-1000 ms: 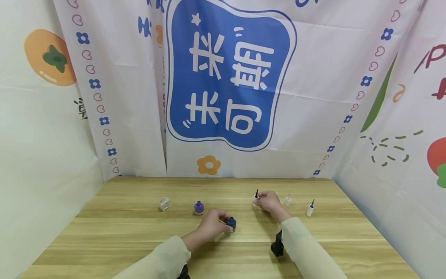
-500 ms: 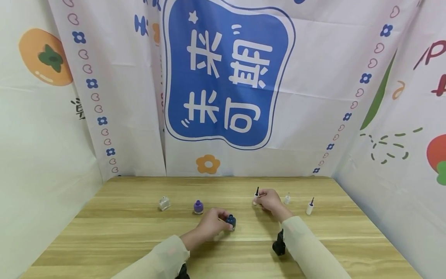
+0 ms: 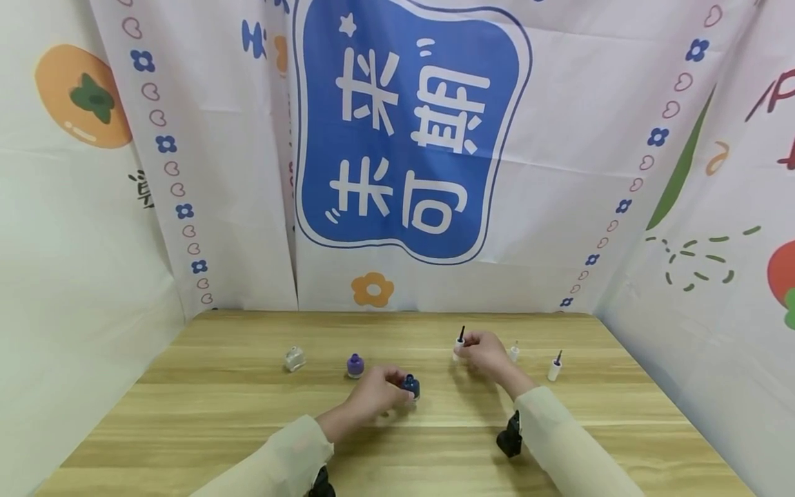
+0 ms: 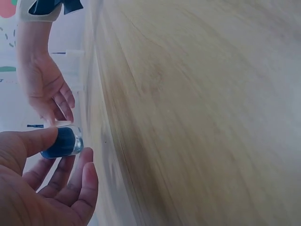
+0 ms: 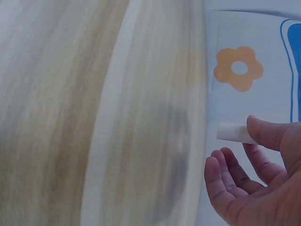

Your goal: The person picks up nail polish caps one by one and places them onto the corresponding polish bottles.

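Holds blue bottle (image 3: 412, 382) in left hand (image 3: 375, 393), slightly higher than before, right of purple bottle (image 3: 355, 366); pinches white cap (image 5: 233, 132) in right hand (image 3: 489, 355), farther right; leaves both still unjoined.

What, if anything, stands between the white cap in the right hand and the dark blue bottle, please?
Nothing visible does: in the head view, only bare table shows between the cap in the right hand and the bottle. The left hand grips the bottle, leaving its neck uncovered.
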Tool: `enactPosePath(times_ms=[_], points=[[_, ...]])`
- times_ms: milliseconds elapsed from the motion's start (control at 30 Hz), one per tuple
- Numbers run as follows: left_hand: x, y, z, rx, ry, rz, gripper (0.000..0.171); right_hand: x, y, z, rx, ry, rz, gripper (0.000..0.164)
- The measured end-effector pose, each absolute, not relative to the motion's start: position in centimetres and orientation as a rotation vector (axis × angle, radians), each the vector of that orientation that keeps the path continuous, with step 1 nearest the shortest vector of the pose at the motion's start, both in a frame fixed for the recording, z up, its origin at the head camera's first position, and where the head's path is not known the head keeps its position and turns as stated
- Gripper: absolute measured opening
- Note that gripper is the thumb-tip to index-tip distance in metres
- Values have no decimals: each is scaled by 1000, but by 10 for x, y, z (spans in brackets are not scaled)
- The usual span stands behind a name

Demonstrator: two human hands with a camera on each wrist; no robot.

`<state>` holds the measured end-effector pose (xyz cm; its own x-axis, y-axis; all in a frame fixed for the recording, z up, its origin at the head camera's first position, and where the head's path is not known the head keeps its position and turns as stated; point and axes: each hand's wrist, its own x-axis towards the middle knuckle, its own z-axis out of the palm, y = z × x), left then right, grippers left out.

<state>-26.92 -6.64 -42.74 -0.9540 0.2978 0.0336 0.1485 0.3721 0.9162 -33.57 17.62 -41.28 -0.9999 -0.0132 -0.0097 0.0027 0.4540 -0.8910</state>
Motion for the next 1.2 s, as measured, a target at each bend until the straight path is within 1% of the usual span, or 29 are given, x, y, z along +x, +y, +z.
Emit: enactPosePath(times_ms=[367, 733, 1067, 1200], points=[[-270, -68, -424, 401, 2454, 1719, 19, -328, 179, -400, -156, 2595, -1673, 8], [-268, -73, -423, 439, 2385, 1773, 20, -312, 182, -384, -340, 2443, -1675, 13], [-263, -78, -418, 479, 2327, 1822, 20, -295, 184, -375, -414, 2428, -1615, 20], [-261, -80, -418, 491, 2323, 1823, 20, -285, 182, -370, -479, 2428, -1566, 20]])
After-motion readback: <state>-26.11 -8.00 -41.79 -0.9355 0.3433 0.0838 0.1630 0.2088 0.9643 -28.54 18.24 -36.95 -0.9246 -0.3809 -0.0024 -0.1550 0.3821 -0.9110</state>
